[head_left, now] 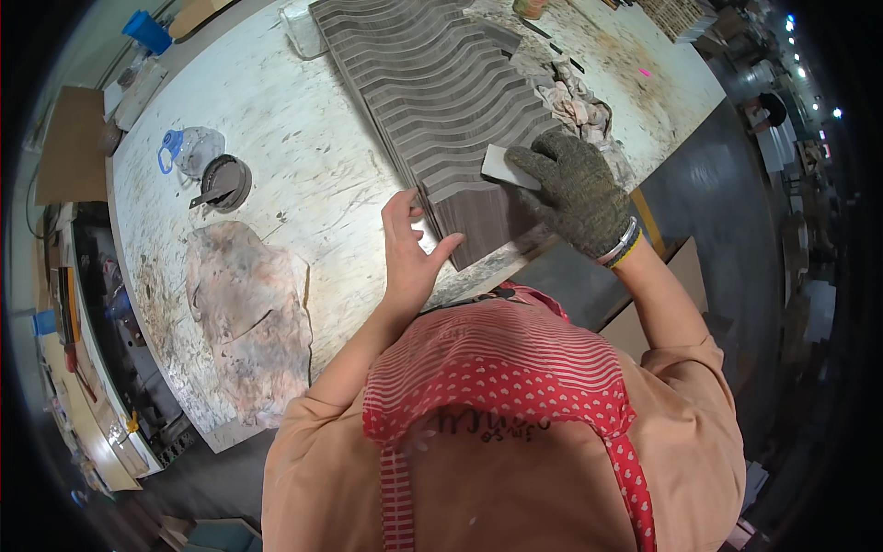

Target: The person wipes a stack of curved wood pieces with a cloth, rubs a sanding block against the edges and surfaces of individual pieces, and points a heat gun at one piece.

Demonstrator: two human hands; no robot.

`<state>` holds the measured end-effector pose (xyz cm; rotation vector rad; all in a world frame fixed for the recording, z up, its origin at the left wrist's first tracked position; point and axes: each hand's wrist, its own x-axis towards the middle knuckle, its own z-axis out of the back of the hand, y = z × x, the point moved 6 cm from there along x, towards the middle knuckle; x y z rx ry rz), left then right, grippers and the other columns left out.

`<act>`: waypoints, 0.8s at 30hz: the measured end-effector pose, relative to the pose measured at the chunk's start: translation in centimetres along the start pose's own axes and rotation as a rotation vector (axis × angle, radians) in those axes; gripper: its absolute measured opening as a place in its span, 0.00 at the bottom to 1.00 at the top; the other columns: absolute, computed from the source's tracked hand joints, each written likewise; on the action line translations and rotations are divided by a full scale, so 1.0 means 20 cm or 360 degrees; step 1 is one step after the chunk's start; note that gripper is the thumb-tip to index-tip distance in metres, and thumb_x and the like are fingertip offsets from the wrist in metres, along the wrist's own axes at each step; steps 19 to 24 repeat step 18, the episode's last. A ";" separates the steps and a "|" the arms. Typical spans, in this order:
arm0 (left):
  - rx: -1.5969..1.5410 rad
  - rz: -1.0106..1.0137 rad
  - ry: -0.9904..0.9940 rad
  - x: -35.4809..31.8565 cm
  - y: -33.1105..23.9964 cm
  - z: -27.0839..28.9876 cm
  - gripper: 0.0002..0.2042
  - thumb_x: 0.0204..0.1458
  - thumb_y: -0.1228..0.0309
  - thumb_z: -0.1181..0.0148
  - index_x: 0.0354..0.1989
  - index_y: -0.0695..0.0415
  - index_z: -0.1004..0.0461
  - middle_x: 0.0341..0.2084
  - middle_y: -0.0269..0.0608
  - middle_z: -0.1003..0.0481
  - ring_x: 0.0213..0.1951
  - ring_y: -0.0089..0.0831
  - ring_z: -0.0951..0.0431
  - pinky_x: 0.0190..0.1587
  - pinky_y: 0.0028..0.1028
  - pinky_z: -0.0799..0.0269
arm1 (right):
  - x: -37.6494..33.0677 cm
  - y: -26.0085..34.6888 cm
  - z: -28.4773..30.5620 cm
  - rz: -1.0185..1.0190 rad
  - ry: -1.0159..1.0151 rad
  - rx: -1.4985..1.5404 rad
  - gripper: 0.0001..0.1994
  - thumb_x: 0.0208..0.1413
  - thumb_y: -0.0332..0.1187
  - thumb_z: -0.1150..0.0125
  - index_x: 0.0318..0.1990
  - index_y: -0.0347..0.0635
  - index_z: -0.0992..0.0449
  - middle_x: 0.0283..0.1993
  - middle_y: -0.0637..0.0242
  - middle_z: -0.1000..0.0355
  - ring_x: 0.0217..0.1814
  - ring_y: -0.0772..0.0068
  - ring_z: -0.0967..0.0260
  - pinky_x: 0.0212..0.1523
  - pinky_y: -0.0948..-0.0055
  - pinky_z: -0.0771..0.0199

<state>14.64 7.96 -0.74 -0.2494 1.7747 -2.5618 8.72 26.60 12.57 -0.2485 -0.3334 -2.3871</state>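
A stack of dark grey wood-grain panels (451, 120) with wavy ridges lies aslant on the table, its plain near end close to the table's front edge. My bare left hand (414, 253) rests against the near left corner of the stack, thumb and fingers spread along the edge. On my right hand (584, 193) is a dark green knitted glove. Its fingers are closed round a pale flat rectangular block (509, 167), which is over the right side of the panel near its plain end. The block's underside and its contact with the panel are hidden.
The stained white table (340, 267) carries a smeared cloth (250, 317), a round tub of dark paste (226, 182) with a scraper, and a clear blue-handled jug (195, 152) at left. Crumpled rags (579, 106) lie right of the panels. A blue cup (147, 32) stands far left.
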 end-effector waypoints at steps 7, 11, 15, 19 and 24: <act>0.0014 0.0037 -0.0014 0.00 0.01 -0.01 0.41 0.39 0.70 0.28 0.62 0.59 0.46 0.55 0.47 0.43 0.51 0.37 0.33 0.44 0.32 0.32 | 0.06 -0.10 0.11 0.0248 0.0182 -0.0607 0.17 0.43 0.29 0.43 0.46 0.48 0.26 0.43 0.59 0.32 0.48 0.56 0.33 0.50 0.54 0.36; -0.0010 0.0040 -0.0044 -0.01 0.02 -0.01 0.42 0.39 0.71 0.28 0.63 0.60 0.46 0.55 0.46 0.43 0.50 0.37 0.32 0.44 0.31 0.32 | 0.09 -0.16 0.15 0.0328 0.0207 -0.0619 0.22 0.41 0.30 0.37 0.49 0.49 0.27 0.44 0.62 0.32 0.49 0.58 0.33 0.48 0.59 0.34; -0.0005 0.0049 -0.0047 -0.01 0.02 -0.01 0.41 0.39 0.72 0.28 0.63 0.61 0.47 0.55 0.46 0.43 0.50 0.37 0.32 0.43 0.30 0.32 | 0.10 -0.26 0.18 0.0251 0.0279 -0.0738 0.21 0.42 0.34 0.36 0.48 0.50 0.26 0.43 0.61 0.31 0.46 0.57 0.31 0.45 0.58 0.31; 0.0001 0.0061 -0.0045 -0.01 0.02 -0.02 0.42 0.40 0.72 0.28 0.63 0.60 0.47 0.55 0.46 0.43 0.51 0.37 0.32 0.43 0.30 0.33 | 0.09 -0.39 0.19 -0.0149 0.0431 -0.0602 0.23 0.43 0.37 0.33 0.50 0.48 0.26 0.44 0.60 0.31 0.48 0.55 0.32 0.46 0.58 0.31; 0.0001 0.0061 -0.0045 -0.01 0.02 -0.02 0.42 0.40 0.72 0.28 0.63 0.60 0.47 0.55 0.46 0.43 0.51 0.37 0.32 0.43 0.30 0.33 | 0.09 -0.39 0.19 -0.0149 0.0431 -0.0602 0.23 0.43 0.37 0.33 0.50 0.48 0.26 0.44 0.60 0.31 0.48 0.55 0.32 0.46 0.58 0.31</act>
